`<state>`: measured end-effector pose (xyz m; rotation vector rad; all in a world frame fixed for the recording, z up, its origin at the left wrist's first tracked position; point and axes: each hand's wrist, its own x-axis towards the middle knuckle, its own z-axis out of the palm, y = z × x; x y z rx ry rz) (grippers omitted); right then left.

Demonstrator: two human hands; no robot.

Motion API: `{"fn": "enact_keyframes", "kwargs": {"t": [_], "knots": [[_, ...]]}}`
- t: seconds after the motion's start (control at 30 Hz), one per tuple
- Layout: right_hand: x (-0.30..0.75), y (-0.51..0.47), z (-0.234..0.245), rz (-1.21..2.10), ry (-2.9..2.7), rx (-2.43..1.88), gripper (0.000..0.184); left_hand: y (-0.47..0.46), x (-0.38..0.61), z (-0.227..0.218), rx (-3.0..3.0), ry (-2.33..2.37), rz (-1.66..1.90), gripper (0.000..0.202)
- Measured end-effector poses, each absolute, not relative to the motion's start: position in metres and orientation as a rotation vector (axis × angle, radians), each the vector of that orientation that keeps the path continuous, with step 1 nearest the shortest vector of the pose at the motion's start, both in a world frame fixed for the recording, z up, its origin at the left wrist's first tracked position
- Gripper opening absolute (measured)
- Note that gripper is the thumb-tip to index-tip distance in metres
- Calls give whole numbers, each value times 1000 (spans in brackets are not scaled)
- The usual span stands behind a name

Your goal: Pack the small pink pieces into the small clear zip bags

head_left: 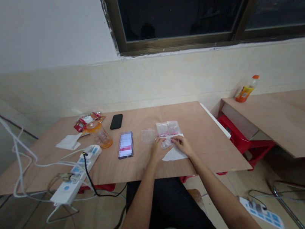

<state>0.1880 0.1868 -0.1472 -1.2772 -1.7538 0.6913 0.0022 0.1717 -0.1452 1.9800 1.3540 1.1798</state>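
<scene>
My left hand [158,149] and my right hand [182,145] are close together over a sheet of white paper [172,155]. Between their fingers is a small, crumpled piece of clear plastic [166,143], perhaps a little bag. Fingers of both hands are pinched at its edges, left and right. Just beyond them, two flat clear plastic bags [167,128] with pinkish-red strips lie side by side on the table. Another clear plastic piece [148,135] rests left of these bags. What the small plastic contains is too small to make out.
A phone with a lit screen [125,145], a black phone [116,121], an orange-tinted bottle [100,134], red wrappers [80,125] and a tissue [68,142] lie to the left. A corded power strip [77,175] overhangs the front edge. Red stools [239,139] stand right, beside a second table [293,120].
</scene>
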Motion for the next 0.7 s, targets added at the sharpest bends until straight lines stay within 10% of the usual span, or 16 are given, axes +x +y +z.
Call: {"fn": "enact_keyframes", "kwargs": {"t": [0.7], "knots": [[190, 193, -148, 453, -1670, -1759, 35, 173, 3, -150, 1937, 1404, 1177, 41]]}}
